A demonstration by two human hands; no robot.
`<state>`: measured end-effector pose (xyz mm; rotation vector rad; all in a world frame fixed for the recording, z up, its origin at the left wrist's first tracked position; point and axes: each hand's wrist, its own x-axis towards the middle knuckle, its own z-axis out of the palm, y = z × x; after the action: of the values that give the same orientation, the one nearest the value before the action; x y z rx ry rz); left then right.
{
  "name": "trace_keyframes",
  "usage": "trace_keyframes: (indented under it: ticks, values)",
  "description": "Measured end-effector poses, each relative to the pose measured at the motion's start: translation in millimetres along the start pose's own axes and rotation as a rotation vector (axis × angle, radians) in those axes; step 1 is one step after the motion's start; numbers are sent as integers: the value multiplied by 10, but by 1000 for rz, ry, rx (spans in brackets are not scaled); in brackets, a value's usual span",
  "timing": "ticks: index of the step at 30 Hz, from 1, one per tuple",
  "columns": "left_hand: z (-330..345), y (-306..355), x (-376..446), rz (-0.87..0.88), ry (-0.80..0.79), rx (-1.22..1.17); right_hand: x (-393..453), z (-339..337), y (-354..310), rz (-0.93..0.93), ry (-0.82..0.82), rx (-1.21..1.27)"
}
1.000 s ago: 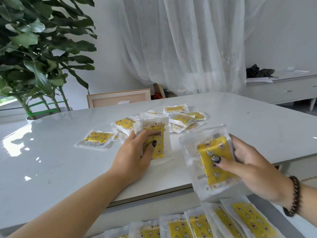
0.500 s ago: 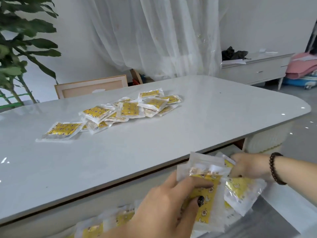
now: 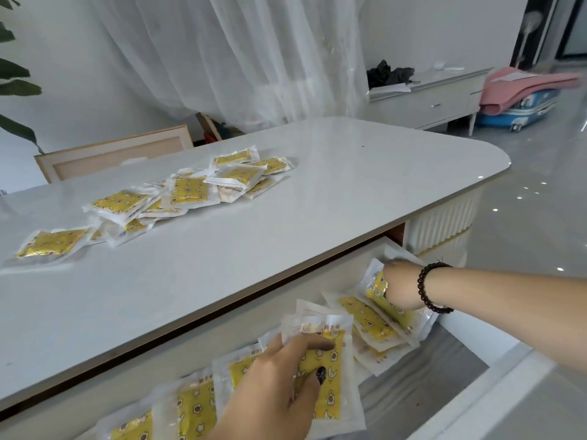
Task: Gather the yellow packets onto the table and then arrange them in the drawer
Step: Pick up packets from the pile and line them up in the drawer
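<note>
A white counter [image 3: 317,198] fills the frame, with a drawer [image 3: 495,385] pulled open beneath its near edge (the landmark for all that follows). Up on the counter, beyond the drawer, a loose heap of yellow packets [image 3: 190,193] waits, one stray packet [image 3: 50,244] lying apart at the heap's left end. Inside the drawer, a row of packets [image 3: 197,408] leans overlapping along the front wall, so the task appears to be in its second stage: filling the drawer. At the drawer's right end, the right hand [image 3: 401,285], wrist in a dark bead bracelet [image 3: 429,289], presses on a packet [image 3: 379,295] at the end of the row; whether its grip is clamped on that packet cannot be told, the fingers being hidden. Near the drawer's middle, the left hand [image 3: 279,389] holds a packet [image 3: 330,373] upright, grip clamped, thumb across its face. The next move likely calls for slotting that packet into the gap in the row, then reaching back to the heap.
</note>
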<state>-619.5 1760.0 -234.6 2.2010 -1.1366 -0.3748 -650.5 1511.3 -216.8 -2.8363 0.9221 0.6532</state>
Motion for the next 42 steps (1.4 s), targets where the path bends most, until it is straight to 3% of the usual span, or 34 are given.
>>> trace_keyframes:
  ticks: [5,9,11,19,25,29,30,33,37,42]
  values:
    - [-17,-32,21,-31,-19,-10,71,20,48,-43,53,33]
    - [-34,-35,41,-49,1,-21,-92,-85,-14,-108,321,-64]
    - [-34,-37,38,-65,-9,-27,-140,-134,-38,-128,359,-136]
    - [-15,-50,27,-65,-15,-14,-55,-56,-32,-117,-78,-295]
    - [15,-72,46,-80,1,-59,-58,-60,9,-108,-48,-233]
    - [-18,-65,66,-125,-28,-261,-70,-89,-11,-248,216,156]
    - [-33,-64,77,-143,-30,-295,-108,-105,-48,-290,190,359]
    - [-33,-90,149,-198,30,-440,-238,-113,-194,-315,-186,834]
    - [-8,-130,226,-318,199,-551,-270,-57,-192,-323,-317,979]
    - [17,-175,271,-405,249,-630,-274,-60,-163,-311,-385,1098]
